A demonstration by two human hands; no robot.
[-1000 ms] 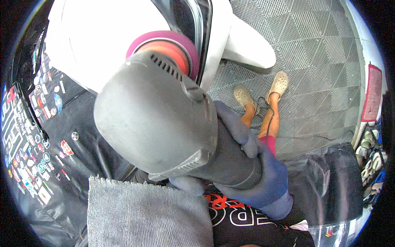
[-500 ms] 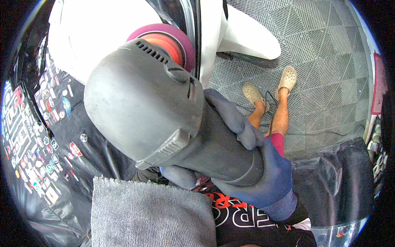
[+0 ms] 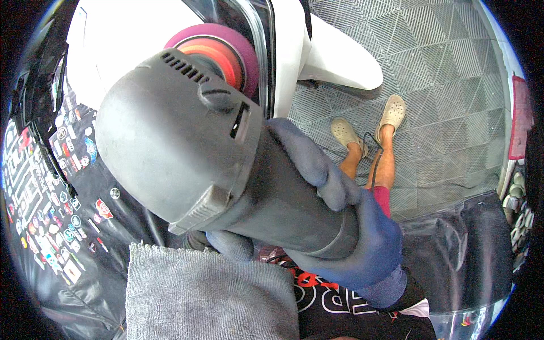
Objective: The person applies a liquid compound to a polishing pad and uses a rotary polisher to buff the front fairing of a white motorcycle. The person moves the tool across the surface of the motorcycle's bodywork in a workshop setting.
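Note:
A big black polisher [image 3: 170, 130] crosses the middle of the view. Its round pad [image 3: 249, 54], purple with orange-red layers, is at a white car panel [image 3: 124, 34], close to a dark trim strip. At the tool's rear grip, my right hand [image 3: 362, 238] in a blue-grey glove is wrapped round with its fingers curled over. My left hand [image 3: 231, 245] shows only as a small gloved part against the polisher's lower edge, beside a dark sleeve; the rest is hidden behind the tool and towel. A grey towel [image 3: 209, 289] hangs at the lower left.
Right of the panel juts a white side mirror [image 3: 343, 56]. Below are beige clogs [image 3: 392, 111] on a grey patterned floor [image 3: 447, 113], with a black cable [image 3: 375, 161] by the legs. Stickers [image 3: 68, 232] dot a black surface at left. Black sheeting [image 3: 459, 255] lies at right.
The polisher has shifted to the left and slightly up, its pad sliding left along the white panel. Both gloved hands have moved with it. The towel stays almost where it was.

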